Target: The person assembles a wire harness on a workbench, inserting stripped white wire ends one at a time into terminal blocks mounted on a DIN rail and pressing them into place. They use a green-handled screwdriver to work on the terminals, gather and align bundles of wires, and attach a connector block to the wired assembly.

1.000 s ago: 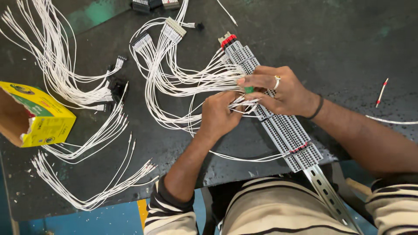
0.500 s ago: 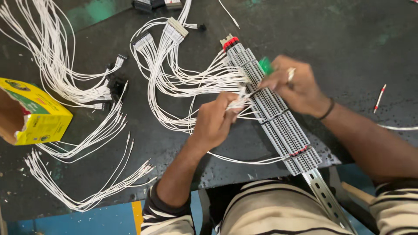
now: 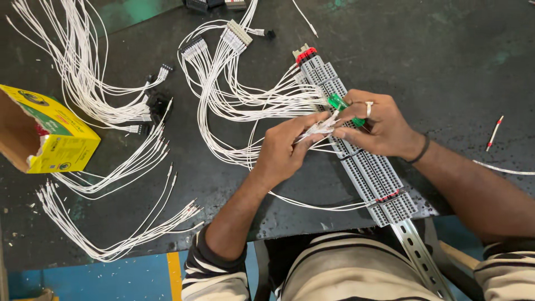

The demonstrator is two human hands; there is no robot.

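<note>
The left hand point(image 3: 284, 147) pinches a white wire point(image 3: 317, 129) by its tip, just beside the grey terminal strip point(image 3: 362, 161) lying across the dark desk point(image 3: 446, 67). The right hand point(image 3: 379, 125) is clamped on a green screwdriver point(image 3: 339, 103) over the strip. The wire could slip or land in a neighbouring slot (they sit tightly packed), and the loose wires point(image 3: 239, 100) trailing nearby might snag.

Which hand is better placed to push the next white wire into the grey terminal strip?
Probably the left hand: its fingertips already pinch the white wire ends right beside the terminal strip. The right hand is occupied holding the green screwdriver over it.
</note>
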